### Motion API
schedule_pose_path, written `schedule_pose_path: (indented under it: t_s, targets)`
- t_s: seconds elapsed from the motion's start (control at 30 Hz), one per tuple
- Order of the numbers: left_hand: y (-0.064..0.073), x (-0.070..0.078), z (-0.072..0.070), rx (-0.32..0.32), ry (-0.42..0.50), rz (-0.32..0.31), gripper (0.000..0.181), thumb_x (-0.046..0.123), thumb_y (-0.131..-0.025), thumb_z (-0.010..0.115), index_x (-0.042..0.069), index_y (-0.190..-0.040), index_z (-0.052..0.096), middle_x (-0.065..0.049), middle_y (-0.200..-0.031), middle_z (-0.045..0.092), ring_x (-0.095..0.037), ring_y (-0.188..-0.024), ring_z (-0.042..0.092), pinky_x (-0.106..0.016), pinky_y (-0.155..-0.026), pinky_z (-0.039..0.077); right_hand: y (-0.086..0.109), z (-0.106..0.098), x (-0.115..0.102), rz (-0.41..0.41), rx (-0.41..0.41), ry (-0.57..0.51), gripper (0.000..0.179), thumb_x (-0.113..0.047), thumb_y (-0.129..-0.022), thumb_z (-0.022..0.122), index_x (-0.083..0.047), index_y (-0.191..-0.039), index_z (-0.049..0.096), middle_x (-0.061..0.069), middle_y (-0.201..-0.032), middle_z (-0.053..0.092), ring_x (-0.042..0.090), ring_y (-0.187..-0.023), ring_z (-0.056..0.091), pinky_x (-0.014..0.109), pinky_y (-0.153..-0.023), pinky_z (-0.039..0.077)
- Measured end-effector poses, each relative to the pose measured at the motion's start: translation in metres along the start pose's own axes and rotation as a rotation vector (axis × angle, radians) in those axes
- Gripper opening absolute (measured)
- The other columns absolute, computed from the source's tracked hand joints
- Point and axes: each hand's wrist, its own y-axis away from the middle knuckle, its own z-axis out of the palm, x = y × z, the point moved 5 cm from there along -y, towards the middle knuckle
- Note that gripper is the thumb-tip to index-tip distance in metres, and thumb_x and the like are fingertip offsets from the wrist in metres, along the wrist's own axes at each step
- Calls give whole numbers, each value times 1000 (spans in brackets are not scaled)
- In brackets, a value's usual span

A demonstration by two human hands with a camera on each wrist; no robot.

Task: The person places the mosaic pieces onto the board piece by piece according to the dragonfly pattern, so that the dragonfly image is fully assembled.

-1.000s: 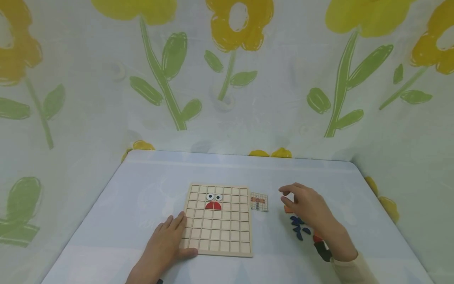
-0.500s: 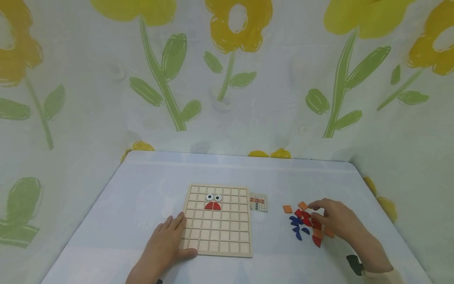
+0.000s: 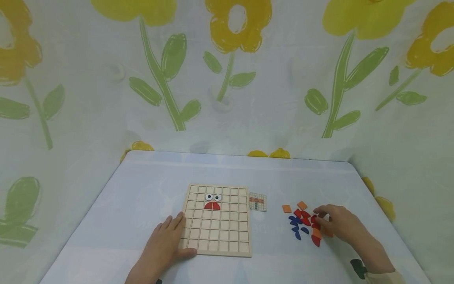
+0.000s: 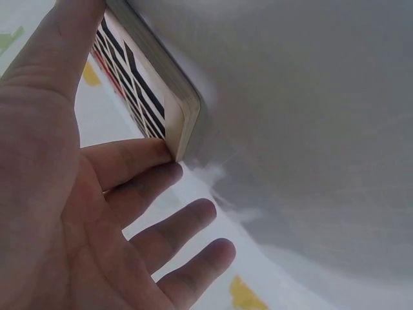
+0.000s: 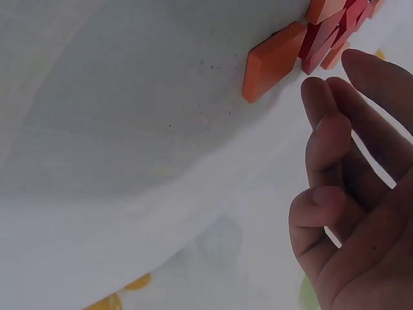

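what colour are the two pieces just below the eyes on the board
Red; the pieces show best in the head view.

Soft, muted head view, paler bands across the tabletop [image 3: 149, 181] at twelve and six o'clock, left wrist view grey toward three, left hand [image 4: 90, 219] in shade, yellow flower print [image 4: 245, 295] blurred near six.

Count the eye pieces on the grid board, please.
2: left eye piece, right eye piece, in adjacent cells of the grid board, directly above two red quarter-circles.
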Motion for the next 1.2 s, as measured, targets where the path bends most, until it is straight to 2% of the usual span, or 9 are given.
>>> schedule_pose_path:
  t_s: [0.37,0.73,0.97,1.2]
  targets:
    - [0,-1,1,2,7,3,104,59,-72,84,-6,-146,49,-20,-156,42,-49,-141,37,-64,-113,33,-1,5,-1,80,11,38,28,-33,-91,76,-7,-100,74,1,-84,68,16,-68,56,34,-61,55]
    - [0,-1,1,9,14,0,104,59,-72,83,-6,-146,49,-21,-156,42,-49,-142,36,-65,-114,31,-5,7,-9,82,28,37,26,-25,-90,77,-3,-104,72,3,-85,68,16,-67,56,33,-60,55]
    - [0,-2,2,18,9,5,104,60,-72,83,-6,-145,49,-20,-156,42,-49,-141,36,-64,-114,32,-7,7,-15,34,19,33,23,-16,-89,78,-7,-110,75,6,-96,69,19,-79,59,34,-62,58]
    - [0,-3,2,8,2,0,107,61,-70,83,-6,-146,49,-20,-156,42,-49,-141,37,-64,-114,32,-7,4,-14,38,17,72,29,-23,-86,82,-8,-110,76,5,-97,70,21,-84,61,40,-67,59]
